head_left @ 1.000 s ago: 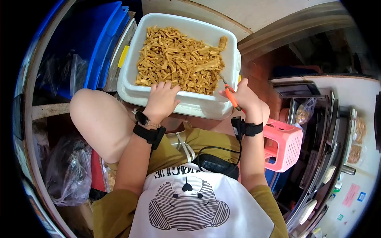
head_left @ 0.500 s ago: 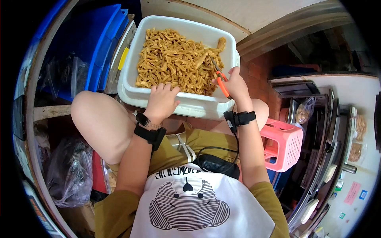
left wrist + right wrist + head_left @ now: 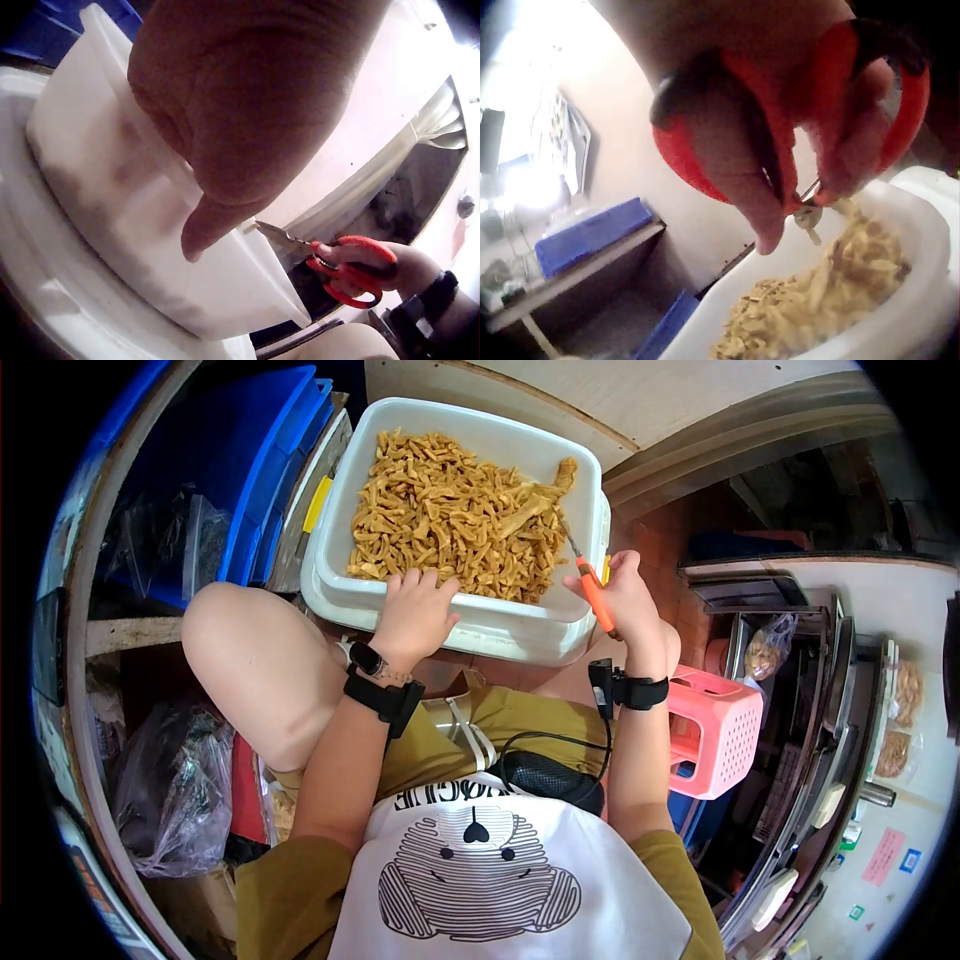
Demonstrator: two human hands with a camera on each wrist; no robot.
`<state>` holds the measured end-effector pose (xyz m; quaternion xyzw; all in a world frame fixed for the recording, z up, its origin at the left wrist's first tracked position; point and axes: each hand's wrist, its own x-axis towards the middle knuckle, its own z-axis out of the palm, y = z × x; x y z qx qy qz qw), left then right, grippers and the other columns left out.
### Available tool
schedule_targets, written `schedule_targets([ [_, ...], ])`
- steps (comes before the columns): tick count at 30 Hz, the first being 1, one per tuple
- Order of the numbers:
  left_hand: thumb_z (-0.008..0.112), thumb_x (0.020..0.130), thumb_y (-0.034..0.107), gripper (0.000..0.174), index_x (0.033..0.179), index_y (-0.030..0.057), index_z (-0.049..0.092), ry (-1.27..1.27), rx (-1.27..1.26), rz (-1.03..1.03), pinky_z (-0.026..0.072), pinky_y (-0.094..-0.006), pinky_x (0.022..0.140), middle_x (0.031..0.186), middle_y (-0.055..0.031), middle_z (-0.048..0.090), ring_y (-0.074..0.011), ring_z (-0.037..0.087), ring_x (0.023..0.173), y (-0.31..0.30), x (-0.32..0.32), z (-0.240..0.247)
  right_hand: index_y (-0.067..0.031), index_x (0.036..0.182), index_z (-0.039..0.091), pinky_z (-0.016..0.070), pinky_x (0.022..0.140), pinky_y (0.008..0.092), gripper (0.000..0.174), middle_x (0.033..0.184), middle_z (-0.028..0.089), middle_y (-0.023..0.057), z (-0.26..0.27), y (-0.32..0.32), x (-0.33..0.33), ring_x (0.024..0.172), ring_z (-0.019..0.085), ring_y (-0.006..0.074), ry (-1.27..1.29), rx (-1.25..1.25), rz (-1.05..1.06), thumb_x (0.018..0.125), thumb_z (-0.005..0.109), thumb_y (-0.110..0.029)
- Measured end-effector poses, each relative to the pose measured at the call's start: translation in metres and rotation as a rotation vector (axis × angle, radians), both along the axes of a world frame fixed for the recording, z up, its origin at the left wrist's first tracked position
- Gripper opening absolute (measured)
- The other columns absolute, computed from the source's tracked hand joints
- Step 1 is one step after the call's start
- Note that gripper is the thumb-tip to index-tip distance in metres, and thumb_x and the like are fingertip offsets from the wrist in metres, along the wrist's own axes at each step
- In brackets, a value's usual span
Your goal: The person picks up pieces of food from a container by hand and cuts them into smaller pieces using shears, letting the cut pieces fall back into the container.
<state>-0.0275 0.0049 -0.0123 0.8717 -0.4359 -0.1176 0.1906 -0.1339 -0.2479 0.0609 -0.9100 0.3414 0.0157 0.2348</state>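
Observation:
A white tub (image 3: 345, 470) is filled with light-brown strips (image 3: 430, 510), with a longer piece (image 3: 530, 510) on top at the right. My left hand (image 3: 415, 622) rests on the tub's near rim; in the left wrist view its thumb (image 3: 202, 229) lies along the outer wall. My right hand (image 3: 627, 605), at the tub's right near corner, grips orange-red scissors (image 3: 594, 595) by the handles, fingers through the loops in the right wrist view. The scissor tips point into the tub beside the longer piece.
A second white container (image 3: 450, 637) stands under the tub. Blue crates (image 3: 255, 490) are at the left, with a plastic bag (image 3: 175, 790) below. At the right are a pink stool (image 3: 725, 735) and racks with trays.
The scissors went in over the strips, then drew back to the tub's right edge and turned more side-on. The left hand has stayed on the rim.

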Motion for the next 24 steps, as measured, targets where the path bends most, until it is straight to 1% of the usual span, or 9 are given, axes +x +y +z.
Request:
schedule_targets([
  [1, 0.069, 0.080, 0.023, 0.037, 0.114, 0.0119, 0.059, -0.010, -0.005, -0.001, 0.0340, -0.0420, 0.091, 0.103, -0.0111, 0.058, -0.0306, 0.050, 0.105, 0.000, 0.000, -0.002, 0.0028, 0.105, 0.037, 0.0517, 0.063, 0.0354, 0.079, 0.074, 0.065, 0.0177, 0.007, 0.008, 0.003, 0.069, 0.067, 0.0315, -0.004, -0.001, 0.002, 0.069, 0.077, -0.055],
  [3, 0.069, 0.080, 0.023, 0.037, 0.114, 0.0120, 0.059, -0.021, -0.007, 0.002, 0.0340, -0.0420, 0.091, 0.103, -0.0111, 0.058, -0.0305, 0.050, 0.105, 0.001, 0.000, -0.003, 0.0046, 0.108, 0.041, 0.0527, 0.070, 0.0392, 0.085, 0.088, 0.067, 0.0227, 0.019, 0.025, 0.006, 0.084, 0.067, 0.0370, 0.187, -0.181, -0.047, 0.065, 0.076, -0.059],
  [4, 0.069, 0.080, 0.023, 0.037, 0.114, 0.0118, 0.059, -0.024, -0.011, 0.000, 0.0340, -0.0419, 0.091, 0.103, -0.0110, 0.058, -0.0303, 0.050, 0.105, 0.001, 0.000, -0.003, 0.0046, 0.108, 0.041, 0.0527, 0.070, 0.0392, 0.085, 0.088, 0.067, 0.0227, 0.019, 0.026, 0.003, 0.084, 0.067, 0.0370, 0.186, -0.179, -0.043, 0.065, 0.076, -0.059],
  [6, 0.069, 0.080, 0.023, 0.037, 0.114, 0.0116, 0.059, -0.026, -0.013, -0.004, 0.0339, -0.0419, 0.090, 0.103, -0.0109, 0.058, -0.0302, 0.050, 0.105, 0.002, 0.000, -0.004, 0.0047, 0.109, 0.043, 0.0528, 0.073, 0.0402, 0.088, 0.094, 0.067, 0.0234, 0.019, 0.027, -0.003, 0.089, 0.067, 0.0358, 0.255, -0.208, 0.106, 0.062, 0.077, -0.061],
  [13, 0.069, 0.080, 0.023, 0.037, 0.113, 0.0110, 0.059, -0.025, -0.018, -0.003, 0.0337, -0.0419, 0.090, 0.101, -0.0109, 0.058, -0.0301, 0.050, 0.103, 0.002, 0.000, -0.004, 0.0042, 0.112, 0.043, 0.0519, 0.077, 0.0400, 0.092, 0.095, 0.068, 0.0220, 0.030, 0.024, 0.002, 0.091, 0.067, 0.0350, 0.284, -0.194, 0.050, 0.060, 0.077, -0.063],
  [16, 0.069, 0.080, 0.023, 0.036, 0.113, 0.0112, 0.059, -0.028, -0.022, 0.000, 0.0337, -0.0418, 0.090, 0.101, -0.0108, 0.058, -0.0300, 0.050, 0.103, 0.001, 0.000, -0.004, 0.0039, 0.113, 0.042, 0.0518, 0.077, 0.0395, 0.094, 0.094, 0.068, 0.0221, 0.032, 0.018, -0.001, 0.091, 0.067, 0.0349, 0.294, -0.094, 0.091, 0.060, 0.077, -0.065],
  [18, 0.068, 0.080, 0.023, 0.036, 0.113, 0.0112, 0.059, -0.027, -0.026, 0.001, 0.0338, -0.0418, 0.090, 0.100, -0.0107, 0.058, -0.0300, 0.050, 0.103, 0.001, 0.000, -0.004, 0.0037, 0.114, 0.041, 0.0519, 0.077, 0.0394, 0.096, 0.093, 0.068, 0.0228, 0.032, 0.020, -0.001, 0.090, 0.068, 0.0347, 0.166, 0.032, 0.086, 0.059, 0.076, -0.067],
  [21, 0.068, 0.080, 0.023, 0.036, 0.113, 0.0114, 0.059, -0.027, -0.037, 0.006, 0.0337, -0.0419, 0.090, 0.100, -0.0106, 0.058, -0.0300, 0.050, 0.103, 0.001, 0.000, -0.004, 0.0036, 0.114, 0.040, 0.0516, 0.079, 0.0393, 0.095, 0.094, 0.067, 0.0237, 0.041, 0.026, 0.000, 0.090, 0.068, 0.0346, 0.278, -0.129, 0.117, 0.059, 0.078, -0.065],
  [24, 0.068, 0.080, 0.023, 0.036, 0.113, 0.0113, 0.059, -0.025, -0.029, 0.006, 0.0337, -0.0420, 0.089, 0.100, -0.0105, 0.058, -0.0300, 0.051, 0.103, 0.000, 0.000, -0.003, 0.0041, 0.113, 0.039, 0.0518, 0.078, 0.0391, 0.094, 0.093, 0.067, 0.0245, 0.034, 0.019, -0.004, 0.089, 0.067, 0.0361, 0.256, -0.065, 0.093, 0.060, 0.078, -0.063],
])
